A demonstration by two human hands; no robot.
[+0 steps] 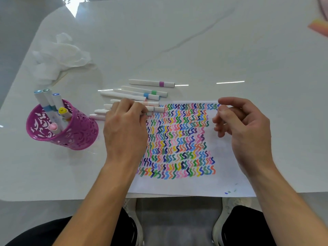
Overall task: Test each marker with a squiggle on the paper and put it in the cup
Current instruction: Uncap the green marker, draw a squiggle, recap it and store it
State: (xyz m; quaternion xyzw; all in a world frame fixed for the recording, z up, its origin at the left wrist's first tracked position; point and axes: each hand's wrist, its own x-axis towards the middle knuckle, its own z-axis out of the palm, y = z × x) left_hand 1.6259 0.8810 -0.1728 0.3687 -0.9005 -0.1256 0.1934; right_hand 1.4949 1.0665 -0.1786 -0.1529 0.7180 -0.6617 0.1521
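White plastic with a ribbed cap and a reddish end: the marker (158, 109) lies flat in the head view, long axis running left to right. Its cap end pokes out to the right of the left hand's (124, 128) fingertips and reaches over the top left of the paper. Those fingers are curled down around its barrel.

More loose white markers (124, 95) lie roughly parallel under and just beyond the same fingers. The farthest carry a blue band (146, 95), a green band (154, 92) and a purple band (161, 84).

Left of the left hand's knuckles, apart from it, stands the magenta perforated cup (74, 134). It holds five markers cap-up: light blue, teal, dark blue, yellow and pink. The yellow cap (62, 110) bears a dark mark too small to read.

The white sheet of paper (186, 185), filled with rows of many-coloured squiggles, lies between the two hands. The right hand (246, 128) hovers over its top right corner, fingers loosely curled, with nothing visible in them.

A crumpled white tissue (58, 55) rests far beyond the cup on the glossy white marble-look table (195, 41).
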